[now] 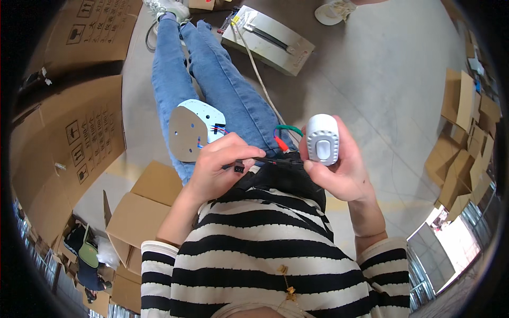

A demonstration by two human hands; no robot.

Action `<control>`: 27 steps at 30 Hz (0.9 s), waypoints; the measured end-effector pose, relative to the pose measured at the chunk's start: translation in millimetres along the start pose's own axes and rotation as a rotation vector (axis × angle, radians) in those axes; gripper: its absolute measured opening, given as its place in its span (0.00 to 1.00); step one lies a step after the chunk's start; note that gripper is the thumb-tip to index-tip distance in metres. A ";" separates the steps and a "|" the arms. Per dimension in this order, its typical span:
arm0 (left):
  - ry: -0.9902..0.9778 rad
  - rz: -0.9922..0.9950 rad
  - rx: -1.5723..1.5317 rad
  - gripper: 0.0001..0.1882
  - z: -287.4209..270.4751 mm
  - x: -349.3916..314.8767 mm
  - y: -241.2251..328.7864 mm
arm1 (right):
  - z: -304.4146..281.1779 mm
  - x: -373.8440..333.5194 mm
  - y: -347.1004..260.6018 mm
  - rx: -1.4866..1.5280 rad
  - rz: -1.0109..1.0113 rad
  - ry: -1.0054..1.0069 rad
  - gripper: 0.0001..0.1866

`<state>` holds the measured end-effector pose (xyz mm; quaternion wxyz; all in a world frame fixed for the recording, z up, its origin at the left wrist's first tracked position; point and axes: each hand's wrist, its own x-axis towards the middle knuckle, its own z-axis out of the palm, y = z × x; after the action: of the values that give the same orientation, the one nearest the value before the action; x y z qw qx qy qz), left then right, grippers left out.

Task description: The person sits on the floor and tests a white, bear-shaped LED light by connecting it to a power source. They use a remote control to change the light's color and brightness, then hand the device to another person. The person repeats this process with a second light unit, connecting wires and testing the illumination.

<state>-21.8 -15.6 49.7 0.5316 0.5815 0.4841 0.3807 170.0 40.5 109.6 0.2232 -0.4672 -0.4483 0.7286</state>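
My right hand [347,164] is wrapped around a white oval device [323,139] with a ribbed rim and a raised button. My left hand [220,161] pinches a thin black cable, and its small black plug [239,167] sticks out below the fingers. That cable runs across toward my right hand, where its far end is hidden. Between the hands, a red clip [281,143] hangs near a green-sleeved wire [289,128]. On my lap, beyond the left hand, rests a rounded panel [186,132], light blue and grey-brown, with red and blue wires coming out of it.
A pale metal box [270,40] stands on the floor ahead, with a light cable [256,69] running from it toward my lap. Large cartons [79,132] line the left side. An open carton [143,212] sits at lower left. Cardboard [461,143] is piled at right; another person's shoe [330,13] is far ahead.
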 end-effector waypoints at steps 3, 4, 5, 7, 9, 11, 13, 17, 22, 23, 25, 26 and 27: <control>0.025 0.007 0.038 0.12 2.0 -1.7 -1.5 | 0.1 -0.5 -1.7 -0.146 0.021 -0.001 0.20; 0.033 0.006 0.059 0.12 0.9 -2.5 -0.4 | 1.1 -0.6 0.6 -0.207 0.000 0.001 0.19; 0.043 0.004 0.080 0.12 -0.1 -3.4 0.4 | 2.4 -0.6 1.5 -0.268 -0.020 0.001 0.19; 0.005 0.051 0.127 0.14 3.4 -4.3 -2.4 | 4.7 -3.0 2.1 -0.311 0.005 0.001 0.19; -0.032 0.030 0.145 0.14 2.9 -9.7 -2.1 | 9.2 -5.0 3.5 -0.337 0.019 -0.023 0.19; -0.074 -0.041 0.098 0.13 2.4 -15.9 0.3 | 9.4 -9.4 2.2 -0.371 0.035 -0.044 0.19; -0.115 -0.080 0.147 0.14 -10.0 -22.7 3.8 | 10.1 -14.6 7.5 -0.345 0.030 -0.125 0.20; 0.029 -0.321 -0.056 0.12 -48.8 -20.3 9.9 | 17.3 -19.5 7.0 -0.409 -0.089 -0.295 0.19; 0.121 -0.258 -0.052 0.19 -104.8 21.8 37.1 | 22.5 -22.5 7.0 -0.310 -0.155 -0.426 0.19; 0.091 -0.209 -0.034 0.19 -111.5 28.5 37.3 | 23.5 -23.1 7.2 -0.279 -0.179 -0.447 0.18; -0.037 -0.202 0.112 0.18 -122.8 46.5 43.4 | 25.0 -24.7 10.4 -0.274 -0.191 -0.487 0.18; -0.096 -0.197 0.187 0.18 -127.9 54.9 47.6 | 25.9 -26.0 12.6 -0.272 -0.180 -0.507 0.19; -0.095 -0.188 0.190 0.18 -129.8 66.0 49.6 | 26.7 -27.1 15.1 -0.270 -0.169 -0.528 0.19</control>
<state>-122.3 82.3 112.7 0.5297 0.5986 0.5447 0.2537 160.4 0.9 114.0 0.0948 -0.2484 -0.6211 0.7373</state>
